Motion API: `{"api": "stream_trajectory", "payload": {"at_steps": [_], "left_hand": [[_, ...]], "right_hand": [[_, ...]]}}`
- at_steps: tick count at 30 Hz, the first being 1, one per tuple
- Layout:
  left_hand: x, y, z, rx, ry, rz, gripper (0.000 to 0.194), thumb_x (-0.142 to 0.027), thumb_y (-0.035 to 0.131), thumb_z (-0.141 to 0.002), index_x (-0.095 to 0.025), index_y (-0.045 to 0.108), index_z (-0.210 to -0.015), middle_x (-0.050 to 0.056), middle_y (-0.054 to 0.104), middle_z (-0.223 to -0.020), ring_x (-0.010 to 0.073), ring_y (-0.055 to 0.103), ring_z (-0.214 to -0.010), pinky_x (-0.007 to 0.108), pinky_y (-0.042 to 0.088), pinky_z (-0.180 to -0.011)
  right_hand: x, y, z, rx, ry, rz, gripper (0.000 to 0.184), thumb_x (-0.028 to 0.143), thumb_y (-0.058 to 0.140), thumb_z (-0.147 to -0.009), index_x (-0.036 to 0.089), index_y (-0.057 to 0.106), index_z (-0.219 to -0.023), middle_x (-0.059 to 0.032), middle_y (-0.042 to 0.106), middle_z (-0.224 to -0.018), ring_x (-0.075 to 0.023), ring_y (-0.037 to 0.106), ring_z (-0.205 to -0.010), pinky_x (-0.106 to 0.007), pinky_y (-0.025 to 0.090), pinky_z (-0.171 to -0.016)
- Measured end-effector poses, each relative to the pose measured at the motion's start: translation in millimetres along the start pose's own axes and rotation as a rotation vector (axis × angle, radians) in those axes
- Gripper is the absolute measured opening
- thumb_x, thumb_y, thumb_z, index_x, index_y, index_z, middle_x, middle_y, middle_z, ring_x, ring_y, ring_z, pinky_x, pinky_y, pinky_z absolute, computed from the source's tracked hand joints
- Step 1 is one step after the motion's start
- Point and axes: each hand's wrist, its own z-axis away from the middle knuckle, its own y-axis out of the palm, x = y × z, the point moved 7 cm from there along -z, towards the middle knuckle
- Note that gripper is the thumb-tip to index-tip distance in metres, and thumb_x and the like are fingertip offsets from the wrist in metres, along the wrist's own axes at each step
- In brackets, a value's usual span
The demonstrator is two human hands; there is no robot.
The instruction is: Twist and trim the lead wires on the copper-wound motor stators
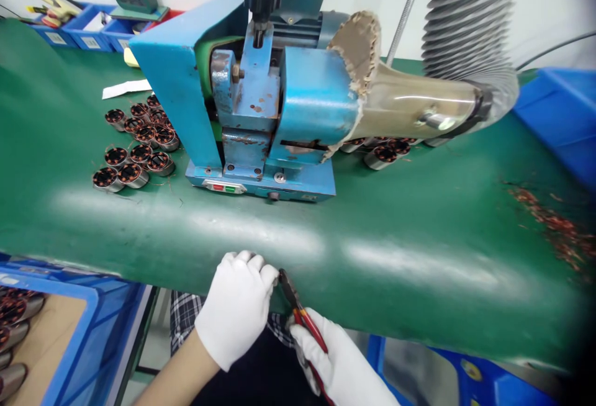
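My right hand [326, 353], in a white glove, is wrapped round the red handles of a pair of pliers [305, 319]. Their dark jaws point up and left, reaching the fingertips of my left hand [239, 306]. That hand, also white-gloved, has its fingers curled closed at the front edge of the green table; what they hold is hidden behind them. Beyond and to the left, several round metal motor stators [133, 174] with copper windings stand grouped on the table.
A blue belt grinding machine [261, 95] stands mid-table, joined to a grey ribbed hose [470, 21]. More stators [382, 156] stand on its right, near copper wire scraps [554, 220]. A blue crate [88, 325] holding stators is at lower left. Small blue bins [88, 27] line the back.
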Motion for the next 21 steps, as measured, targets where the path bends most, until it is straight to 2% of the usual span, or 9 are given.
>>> {"api": "stream_trajectory", "payload": {"at_steps": [3,5,10,12,14,16,17,19,21], "left_hand": [[-0.7,2.1,0.8,0.0,0.017,0.006,0.023,-0.017,0.034,-0.089,-0.021,0.057,-0.088,0.004,0.056,-0.081,0.024,0.05,-0.075,0.039,0.039,-0.066],[1.5,2.3,1.6,-0.009,0.018,0.012,0.023,-0.017,0.035,-0.088,-0.021,0.057,-0.088,0.005,0.057,-0.081,0.0237,0.051,-0.077,0.038,0.04,-0.068],[33.7,-11.4,5.9,-0.104,-0.081,0.028,0.017,-0.021,0.046,-0.085,-0.022,0.058,-0.096,0.005,0.06,-0.089,0.0243,0.054,-0.09,0.043,0.039,-0.085],[58.0,-19.0,12.5,-0.166,-0.155,0.054,0.027,-0.026,0.054,-0.08,-0.023,0.054,-0.107,0.006,0.06,-0.1,0.0249,0.055,-0.094,0.042,0.04,-0.087],[84.3,-19.3,22.9,-0.173,-0.241,0.088,0.042,-0.028,0.059,-0.074,-0.024,0.049,-0.115,0.007,0.059,-0.108,0.0253,0.057,-0.093,0.04,0.044,-0.083],[102.9,-9.3,33.2,-0.099,-0.275,0.186,0.045,-0.026,0.057,-0.073,-0.026,0.048,-0.117,0.005,0.06,-0.106,0.0238,0.061,-0.091,0.036,0.047,-0.08],[106.5,-3.0,36.7,-0.062,-0.266,0.266,0.046,-0.023,0.056,-0.073,-0.026,0.047,-0.118,0.004,0.061,-0.107,0.0222,0.061,-0.092,0.034,0.048,-0.081],[102.6,7.9,37.2,-0.023,-0.246,0.41,0.048,-0.015,0.054,-0.071,-0.024,0.048,-0.117,0.004,0.06,-0.109,0.0196,0.06,-0.098,0.031,0.046,-0.087],[81.8,16.0,24.4,-0.021,-0.223,0.512,0.048,-0.01,0.055,-0.069,-0.024,0.05,-0.115,0.003,0.059,-0.111,0.0183,0.058,-0.103,0.029,0.045,-0.091]], "right_hand": [[-1.3,5.1,0.6,0.113,0.082,-0.207,0.038,0.055,0.046,-0.08,0.018,0.052,-0.088,0.0024,0.054,-0.059,-0.0148,0.055,-0.051,-0.026,0.047,-0.051],[6.3,10.2,3.6,0.25,0.1,-0.4,0.038,0.054,0.052,-0.077,0.017,0.05,-0.086,0.0032,0.053,-0.058,-0.0133,0.054,-0.048,-0.025,0.046,-0.05],[43.3,32.4,1.4,0.475,0.029,-0.944,0.027,0.04,0.062,-0.075,0.014,0.054,-0.081,-0.0076,0.065,-0.077,-0.0199,0.065,-0.071,-0.034,0.048,-0.07],[55.3,43.4,-10.7,0.508,-0.02,-1.126,0.024,0.034,0.064,-0.075,0.013,0.058,-0.086,-0.0127,0.065,-0.096,-0.0239,0.064,-0.09,-0.04,0.046,-0.083],[58.3,41.0,-29.9,0.459,-0.074,-1.25,0.025,0.031,0.063,-0.076,0.014,0.06,-0.094,-0.0142,0.059,-0.116,-0.025,0.055,-0.109,-0.043,0.038,-0.096],[47.0,10.9,-52.4,0.264,-0.131,-1.304,0.027,0.033,0.059,-0.079,0.015,0.06,-0.098,-0.0127,0.056,-0.122,-0.0236,0.049,-0.116,-0.044,0.033,-0.101],[36.3,-16.2,-61.9,0.115,-0.167,-1.284,0.028,0.036,0.056,-0.08,0.015,0.059,-0.099,-0.0121,0.057,-0.121,-0.0228,0.048,-0.117,-0.043,0.033,-0.102],[8.5,-91.3,-70.0,-0.288,-0.229,-1.114,0.03,0.041,0.053,-0.079,0.018,0.058,-0.097,-0.0101,0.059,-0.117,-0.0205,0.05,-0.116,-0.04,0.035,-0.102],[-11.7,-172.8,-59.9,-0.675,-0.245,-0.71,0.034,0.049,0.045,-0.077,0.02,0.055,-0.092,-0.0101,0.061,-0.112,-0.0198,0.056,-0.108,-0.037,0.044,-0.094]]}}
